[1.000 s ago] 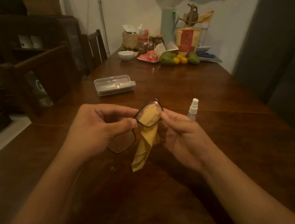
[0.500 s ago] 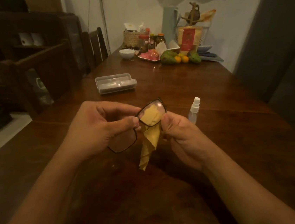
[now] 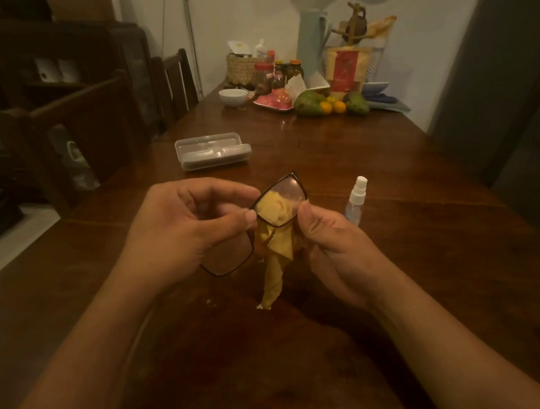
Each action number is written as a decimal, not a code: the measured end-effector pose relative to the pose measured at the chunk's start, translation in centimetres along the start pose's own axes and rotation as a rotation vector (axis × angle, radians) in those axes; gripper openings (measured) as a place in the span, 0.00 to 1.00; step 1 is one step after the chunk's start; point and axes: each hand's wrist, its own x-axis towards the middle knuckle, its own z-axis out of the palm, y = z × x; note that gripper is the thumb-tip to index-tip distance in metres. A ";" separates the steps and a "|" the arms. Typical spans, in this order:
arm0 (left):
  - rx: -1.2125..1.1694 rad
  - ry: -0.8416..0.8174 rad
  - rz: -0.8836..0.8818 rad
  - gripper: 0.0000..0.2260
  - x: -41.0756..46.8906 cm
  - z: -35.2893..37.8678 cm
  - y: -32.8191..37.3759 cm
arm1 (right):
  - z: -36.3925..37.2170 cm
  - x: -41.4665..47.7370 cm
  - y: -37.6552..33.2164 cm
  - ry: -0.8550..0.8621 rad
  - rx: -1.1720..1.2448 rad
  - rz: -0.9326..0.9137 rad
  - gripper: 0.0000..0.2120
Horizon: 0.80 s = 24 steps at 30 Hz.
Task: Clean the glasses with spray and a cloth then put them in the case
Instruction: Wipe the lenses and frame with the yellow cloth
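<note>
Both hands are up over the counter [image 3: 402, 256] here: the left hand [image 3: 183, 227] pinches the black-framed glasses [image 3: 231, 259] near the bridge between thumb and curled fingers, holding them tilted with one lens high and the other low. The right hand [image 3: 330, 241] grips the yellow cloth [image 3: 278, 270] behind the upper lens, thumb at the frame's edge, and the cloth's tail hangs down toward the wood. Just beside the right hand stands the small spray bottle [image 3: 355, 201], upright with its white nozzle on, and the clear case [image 3: 212, 152] lies farther up the counter, well apart from the glasses
</note>
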 end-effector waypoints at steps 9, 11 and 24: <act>0.021 -0.030 -0.007 0.12 -0.2 0.2 0.3 | -0.4 -0.1 -0.1 -0.027 -0.139 0.013 0.18; 0.022 -0.017 -0.004 0.12 -0.3 0.3 0.3 | -0.5 0.0 0.0 -0.020 -0.138 0.014 0.18; 0.020 0.040 -0.029 0.12 -0.3 0.1 0.7 | -0.2 0.0 0.2 -0.051 0.138 -0.028 0.18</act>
